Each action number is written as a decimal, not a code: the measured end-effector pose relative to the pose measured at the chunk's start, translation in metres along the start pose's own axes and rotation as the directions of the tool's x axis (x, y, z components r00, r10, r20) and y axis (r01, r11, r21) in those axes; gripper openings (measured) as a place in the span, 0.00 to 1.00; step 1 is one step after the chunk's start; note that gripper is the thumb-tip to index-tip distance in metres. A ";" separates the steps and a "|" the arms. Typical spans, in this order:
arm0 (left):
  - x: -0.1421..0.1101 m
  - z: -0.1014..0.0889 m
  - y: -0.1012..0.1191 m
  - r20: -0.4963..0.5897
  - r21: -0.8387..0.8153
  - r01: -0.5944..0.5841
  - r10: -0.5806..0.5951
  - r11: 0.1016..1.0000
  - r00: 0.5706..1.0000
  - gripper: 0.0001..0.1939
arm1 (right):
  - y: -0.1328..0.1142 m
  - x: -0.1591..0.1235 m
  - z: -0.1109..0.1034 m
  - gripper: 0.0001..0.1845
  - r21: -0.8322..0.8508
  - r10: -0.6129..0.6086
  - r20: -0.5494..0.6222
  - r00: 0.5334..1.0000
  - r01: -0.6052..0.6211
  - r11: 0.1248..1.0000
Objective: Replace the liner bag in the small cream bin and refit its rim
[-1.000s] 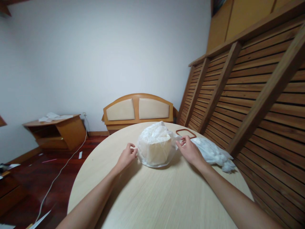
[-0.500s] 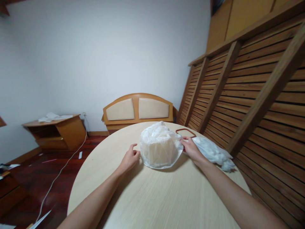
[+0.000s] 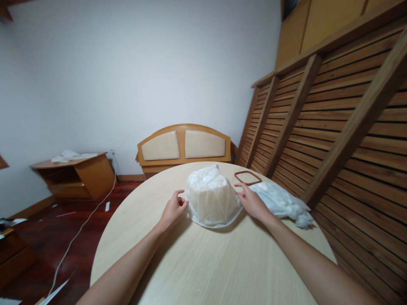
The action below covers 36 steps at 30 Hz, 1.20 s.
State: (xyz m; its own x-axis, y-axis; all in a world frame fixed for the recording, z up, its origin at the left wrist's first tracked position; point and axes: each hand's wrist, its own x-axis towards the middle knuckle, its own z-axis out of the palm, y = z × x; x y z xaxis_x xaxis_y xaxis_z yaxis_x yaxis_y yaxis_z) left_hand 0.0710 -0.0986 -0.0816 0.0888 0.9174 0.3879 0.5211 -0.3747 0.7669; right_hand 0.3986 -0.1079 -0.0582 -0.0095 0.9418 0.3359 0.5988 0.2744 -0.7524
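Observation:
A translucent white plastic bag [image 3: 212, 202] stands on the round pale wooden table [image 3: 203, 262], wrapped around a pale rounded, hat-like thing whose exact kind is veiled by the film. Its top is crumpled, and its lower edge flares out like a brim. At the bag's left edge, my left hand [image 3: 173, 206] pinches the film between thumb and forefinger. My right hand [image 3: 252, 202] grips the right edge with thumb and fingers, its forefinger raised a little. Behind my right hand lies a second bag [image 3: 282, 201], filled with whitish, bunched-up stuff.
A reddish-brown rounded frame [image 3: 248, 178] lies near the table's far right edge. Beyond the table is a padded headboard [image 3: 184, 144]. Slatted wooden panels [image 3: 318, 114] lean along the right. A low desk [image 3: 79, 178] stands left, with a white cable [image 3: 81, 231] across the floor.
The wrapped thing has tilted or turned slightly, its front edge now a little lower. My right hand has moved left along the bag; my left hand has come against its left edge.

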 end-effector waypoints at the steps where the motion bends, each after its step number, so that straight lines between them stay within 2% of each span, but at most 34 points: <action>1: 0.000 0.000 -0.001 0.001 0.027 0.002 -0.002 1.000 1.000 0.23 | 0.000 -0.002 0.001 0.17 -0.104 -0.052 0.027 0.998 0.054 0.993; 4: 0.000 -0.002 -0.001 -0.012 0.115 0.008 -0.007 0.993 1.000 0.20 | -0.003 -0.006 0.003 0.13 -0.219 -0.102 0.122 0.987 0.127 0.968; 7: -0.002 -0.005 0.010 -0.149 0.191 -0.055 0.085 0.980 0.985 0.21 | -0.004 -0.007 0.006 0.12 -0.250 -0.067 0.143 0.988 0.101 0.963; 9: -0.007 -0.007 0.026 -0.278 0.261 -0.175 0.248 0.949 0.928 0.22 | -0.003 -0.005 0.007 0.14 -0.275 -0.049 0.092 0.995 0.073 0.959; 11: -0.014 -0.009 0.046 -0.320 0.363 -0.331 0.450 0.871 0.834 0.23 | -0.001 -0.002 0.007 0.16 -0.270 -0.084 0.012 0.996 0.084 0.959; 13: -0.021 -0.008 0.064 -0.267 0.441 -0.458 0.599 0.772 0.755 0.28 | -0.003 0.001 0.007 0.18 -0.215 -0.150 -0.053 0.987 0.135 0.967; 15: -0.026 -0.005 0.076 -0.157 0.492 -0.538 0.678 0.684 0.718 0.32 | -0.009 0.001 0.008 0.19 -0.109 -0.199 -0.063 0.978 0.191 0.975; 18: -0.026 0.002 0.080 -0.049 0.533 -0.564 0.688 0.631 0.724 0.33 | -0.022 -0.004 0.010 0.21 0.019 -0.233 0.000 0.972 0.233 0.972; 20: -0.023 0.005 0.076 -0.024 0.531 -0.558 0.670 0.637 0.742 0.31 | -0.030 -0.010 0.011 0.20 0.013 -0.248 0.052 0.967 0.247 0.969; 23: -0.017 0.004 0.066 -0.043 0.502 -0.538 0.641 0.677 0.766 0.26 | -0.038 -0.017 0.013 0.14 -0.051 -0.274 0.104 0.956 0.280 0.959; 27: -0.012 -0.003 0.059 -0.142 0.502 -0.471 0.607 0.725 0.782 0.24 | -0.046 -0.024 0.015 0.09 -0.087 -0.344 0.119 0.931 0.355 0.931; 30: -0.014 -0.008 0.061 -0.190 0.507 -0.475 0.631 0.719 0.753 0.28 | -0.052 -0.029 0.016 0.08 -0.097 -0.399 0.177 0.900 0.419 0.903; 33: -0.020 -0.009 0.069 -0.119 0.503 -0.566 0.701 0.653 0.704 0.30 | -0.059 -0.034 0.019 0.10 -0.130 -0.453 0.256 0.854 0.495 0.859; 36: -0.024 -0.007 0.075 -0.038 0.511 -0.598 0.711 0.618 0.702 0.29 | -0.066 -0.038 0.022 0.10 -0.153 -0.486 0.305 0.819 0.546 0.824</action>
State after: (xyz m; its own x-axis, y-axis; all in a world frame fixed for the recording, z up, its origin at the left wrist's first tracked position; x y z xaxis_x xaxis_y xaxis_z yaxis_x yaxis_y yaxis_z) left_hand 0.1025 -0.1502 -0.0298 0.4002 0.3722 0.8374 0.7024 -0.7115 -0.0194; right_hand 0.3418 -0.1571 -0.0341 -0.5426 0.6974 0.4682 0.6108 0.7102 -0.3500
